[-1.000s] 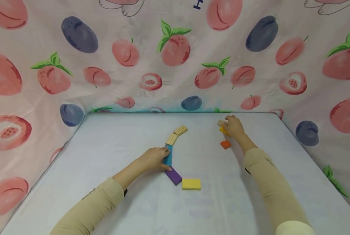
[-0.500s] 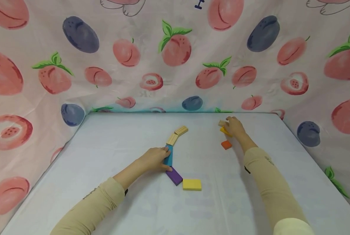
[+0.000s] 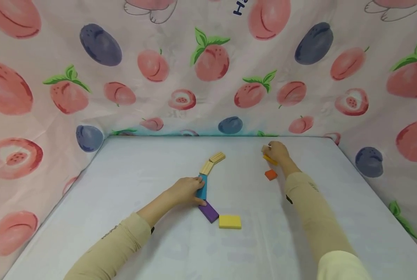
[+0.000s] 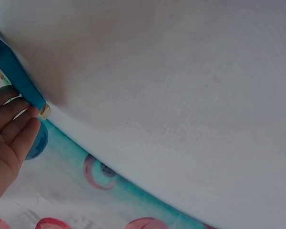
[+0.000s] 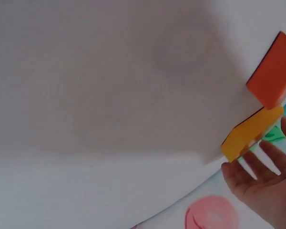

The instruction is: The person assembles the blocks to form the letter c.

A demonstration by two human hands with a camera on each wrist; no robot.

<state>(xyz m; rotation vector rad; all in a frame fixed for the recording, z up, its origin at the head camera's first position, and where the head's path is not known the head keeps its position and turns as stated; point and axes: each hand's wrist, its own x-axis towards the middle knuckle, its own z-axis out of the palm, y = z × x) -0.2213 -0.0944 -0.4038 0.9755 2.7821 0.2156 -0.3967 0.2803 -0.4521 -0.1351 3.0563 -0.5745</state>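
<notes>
In the head view my left hand (image 3: 186, 190) lies along a blue block (image 3: 203, 187), fingertips on its far end and thumb at the joint with a purple block (image 3: 209, 211). The left wrist view shows extended fingers against the blue block's (image 4: 16, 74) side. Farther back on the right, my right hand (image 3: 279, 151) is bent over a small plain wooden block (image 3: 265, 149), fingertips at its edge. I cannot tell whether they pinch it. Just in front of that lies a yellow-orange block (image 3: 270, 160), close to the fingers in the right wrist view as well.
Two pale wooden ribbed blocks (image 3: 206, 168) continue the curved row beyond the blue block. A yellow block (image 3: 230, 221) touches the purple one's near end. An orange block (image 3: 271, 174) lies near the right hand. Fruit-printed cloth (image 3: 180, 70) hangs behind the white tabletop (image 3: 152, 155).
My right forearm has shifted slightly left, and its fingers have lowered toward the small wooden block. The left hand and the row of blocks stay put; the head view has tilted slightly.
</notes>
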